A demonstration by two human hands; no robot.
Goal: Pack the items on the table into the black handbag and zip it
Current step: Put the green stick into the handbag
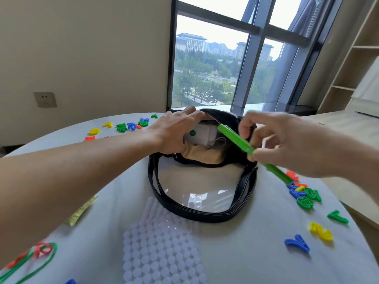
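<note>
Many things lie unpacked across the table, so the first risk is room. The bag stands mid-table with its mouth toward the person and already holds a white packet. The bead mat in front of it looks too broad to go in unfolded. The strap loops loose below the mouth, and a piece dropped short could land there instead of inside. The left hand grips the bag's left rim and spreads the mouth; if it lets go, the soft rim may sag shut. The right hand pinches a green stick, slanted, tip over the opening. The stick looks long and could jam crosswise or foul the zip. Small letters lie near the table's edge, where a sleeve could sweep them off.
</note>
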